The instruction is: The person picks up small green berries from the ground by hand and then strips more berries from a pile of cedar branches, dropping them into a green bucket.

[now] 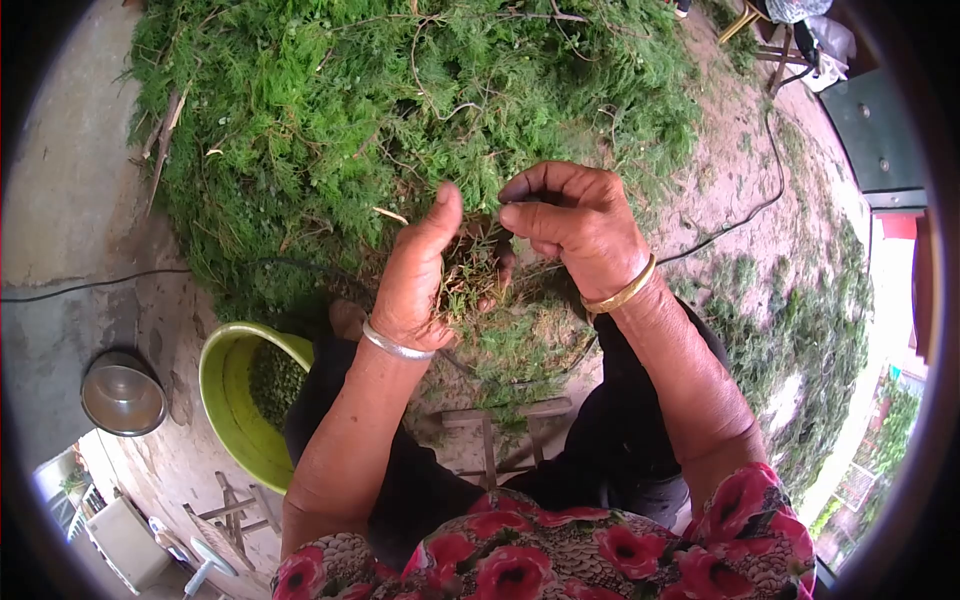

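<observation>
My left hand (415,270), with a silver bangle at the wrist, is cupped thumb-up around a loose bunch of small green and brown sprigs (468,275). Its fingertips curl up at the far side of the bunch. Just right of it, my right hand (580,215), wearing a gold-coloured bangle, has thumb and forefinger pinched together. Whatever lies between those fingertips is too small to make out. Both hands are above my lap, in front of a big heap of cut feathery green branches (300,120).
A lime-green bucket (215,390) holding small green bits stands by my left leg. Left of it sits a metal bowl (123,393). A black cable (735,228) crosses the floor. More greenery (790,330) is spread at right, near a dark green cabinet (875,130).
</observation>
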The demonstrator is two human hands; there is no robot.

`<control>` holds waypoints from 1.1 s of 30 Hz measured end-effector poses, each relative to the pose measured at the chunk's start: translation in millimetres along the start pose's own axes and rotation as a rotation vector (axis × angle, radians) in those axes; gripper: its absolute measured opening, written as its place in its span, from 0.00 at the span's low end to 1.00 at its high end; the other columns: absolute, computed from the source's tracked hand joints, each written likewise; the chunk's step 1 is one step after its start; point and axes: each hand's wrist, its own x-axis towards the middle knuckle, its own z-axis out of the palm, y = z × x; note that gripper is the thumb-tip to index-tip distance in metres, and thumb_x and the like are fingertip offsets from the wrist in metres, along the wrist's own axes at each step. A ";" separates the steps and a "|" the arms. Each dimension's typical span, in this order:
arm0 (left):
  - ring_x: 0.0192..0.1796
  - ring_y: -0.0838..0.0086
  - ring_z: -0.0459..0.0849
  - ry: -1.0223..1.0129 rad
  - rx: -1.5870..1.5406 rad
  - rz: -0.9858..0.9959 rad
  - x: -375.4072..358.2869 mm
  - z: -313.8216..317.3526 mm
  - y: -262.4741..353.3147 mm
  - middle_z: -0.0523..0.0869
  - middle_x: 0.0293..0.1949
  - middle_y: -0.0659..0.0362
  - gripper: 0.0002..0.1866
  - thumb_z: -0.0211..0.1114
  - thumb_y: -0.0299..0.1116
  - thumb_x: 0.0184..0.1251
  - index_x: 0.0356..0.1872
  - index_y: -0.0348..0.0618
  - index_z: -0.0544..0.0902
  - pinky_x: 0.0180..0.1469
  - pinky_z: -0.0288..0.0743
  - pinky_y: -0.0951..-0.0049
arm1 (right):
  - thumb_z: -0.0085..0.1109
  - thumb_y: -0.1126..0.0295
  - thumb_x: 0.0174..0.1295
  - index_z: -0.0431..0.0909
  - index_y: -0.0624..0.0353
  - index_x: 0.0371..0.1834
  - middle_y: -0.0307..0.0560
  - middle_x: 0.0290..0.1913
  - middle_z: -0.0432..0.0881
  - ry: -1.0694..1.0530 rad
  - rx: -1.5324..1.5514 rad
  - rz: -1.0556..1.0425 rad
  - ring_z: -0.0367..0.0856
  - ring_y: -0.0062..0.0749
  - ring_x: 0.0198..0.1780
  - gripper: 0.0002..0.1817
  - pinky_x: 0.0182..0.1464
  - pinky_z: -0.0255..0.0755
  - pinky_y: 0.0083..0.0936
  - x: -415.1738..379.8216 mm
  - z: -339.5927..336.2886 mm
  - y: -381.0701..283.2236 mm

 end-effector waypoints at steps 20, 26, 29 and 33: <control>0.46 0.54 0.83 -0.238 -0.638 0.009 8.5 -19.1 -2.6 0.82 0.45 0.42 0.24 0.54 0.43 0.71 0.49 0.26 0.75 0.50 0.80 0.56 | 0.66 0.70 0.57 0.82 0.64 0.39 0.37 0.22 0.80 -0.091 -0.306 -0.383 0.73 0.17 0.22 0.10 0.26 0.69 0.18 -3.1 3.8 5.0; 0.60 0.48 0.74 -0.062 -0.711 0.022 8.8 -16.8 -11.0 0.76 0.54 0.36 0.26 0.55 0.45 0.70 0.54 0.28 0.73 0.63 0.70 0.51 | 0.68 0.73 0.53 0.82 0.64 0.42 0.50 0.32 0.85 -0.004 -0.544 -0.380 0.83 0.23 0.31 0.13 0.34 0.76 0.22 -12.4 16.8 13.1; 0.63 0.47 0.71 -0.094 -0.622 0.109 8.5 -13.3 -6.8 0.75 0.56 0.37 0.28 0.55 0.47 0.69 0.57 0.28 0.71 0.67 0.64 0.51 | 0.66 0.73 0.52 0.81 0.61 0.43 0.52 0.33 0.84 -0.151 -0.667 -0.509 0.84 0.42 0.32 0.13 0.36 0.78 0.31 -20.5 23.5 20.0; 0.63 0.47 0.70 -0.087 -0.565 0.108 2.4 -7.3 -1.9 0.75 0.57 0.39 0.32 0.52 0.53 0.69 0.56 0.28 0.72 0.68 0.63 0.50 | 0.68 0.76 0.51 0.81 0.59 0.46 0.48 0.30 0.83 -0.174 -0.636 -0.724 0.83 0.40 0.31 0.17 0.34 0.76 0.30 -24.8 28.9 40.5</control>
